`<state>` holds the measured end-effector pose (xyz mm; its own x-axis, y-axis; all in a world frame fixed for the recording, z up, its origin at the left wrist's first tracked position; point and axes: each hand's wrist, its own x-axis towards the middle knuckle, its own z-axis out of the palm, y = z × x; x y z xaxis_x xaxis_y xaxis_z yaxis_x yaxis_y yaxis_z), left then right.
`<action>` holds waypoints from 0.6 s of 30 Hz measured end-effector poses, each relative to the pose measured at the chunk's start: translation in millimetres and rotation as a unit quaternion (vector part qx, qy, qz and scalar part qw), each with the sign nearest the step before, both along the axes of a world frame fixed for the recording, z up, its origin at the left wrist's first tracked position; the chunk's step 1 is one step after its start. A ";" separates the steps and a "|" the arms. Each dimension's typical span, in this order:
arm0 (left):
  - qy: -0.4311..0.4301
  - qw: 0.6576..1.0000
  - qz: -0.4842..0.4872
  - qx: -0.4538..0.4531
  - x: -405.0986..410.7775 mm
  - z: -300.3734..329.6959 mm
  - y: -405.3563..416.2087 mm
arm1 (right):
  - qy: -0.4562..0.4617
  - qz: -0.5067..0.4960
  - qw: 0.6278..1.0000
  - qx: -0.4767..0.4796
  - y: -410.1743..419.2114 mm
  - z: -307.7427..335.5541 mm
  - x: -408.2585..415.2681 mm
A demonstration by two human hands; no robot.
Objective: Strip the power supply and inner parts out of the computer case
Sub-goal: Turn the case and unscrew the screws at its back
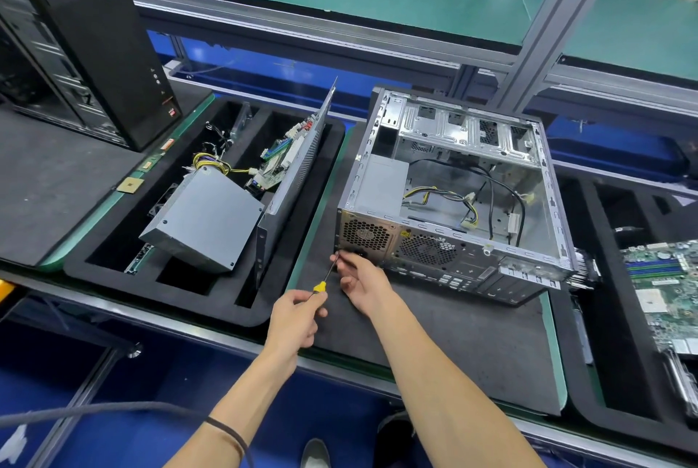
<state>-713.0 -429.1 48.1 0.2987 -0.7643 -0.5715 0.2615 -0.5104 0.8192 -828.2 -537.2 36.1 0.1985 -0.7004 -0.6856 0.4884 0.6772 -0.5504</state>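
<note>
At the rear corner of the computer case, head view only: your left hand has its fingers wrapped round the screwdriver handle, and your right hand pinches the thin shaft near the tip, steering it at what looks like a screw beside the power supply grille. The screw itself is too small to see.

The case lies on its side on the dark mat of the worktop, open face up, power supply in the near left corner, loose cables trailing across the inside.

Risks from here:
- The tip is guided by fingertips only. If it skips off the screw head, it goes into your right fingers or chews up the screw.
- Neither hand is holding the case. Push hard and it probably slides away on the mat.
- The cables look as if they run back to the power supply. Pull it out without freeing them and they will likely snag on the frame.
- A freed screw could drop into the case or roll off the mat.

Left tray holds another power supply, a side panel and a board. The right tray holds a second board.
</note>
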 end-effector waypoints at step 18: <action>-0.009 0.999 -0.045 0.018 4.0 0.0 1.3 | 0.002 0.001 1.000 0.004 0.3 2.1 0.4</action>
<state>-709.1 -427.8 48.1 0.2406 -0.7678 -0.5938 0.1982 -0.5600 0.8044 -827.9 -537.0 38.2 0.1974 -0.6944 -0.6920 0.4848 0.6827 -0.5467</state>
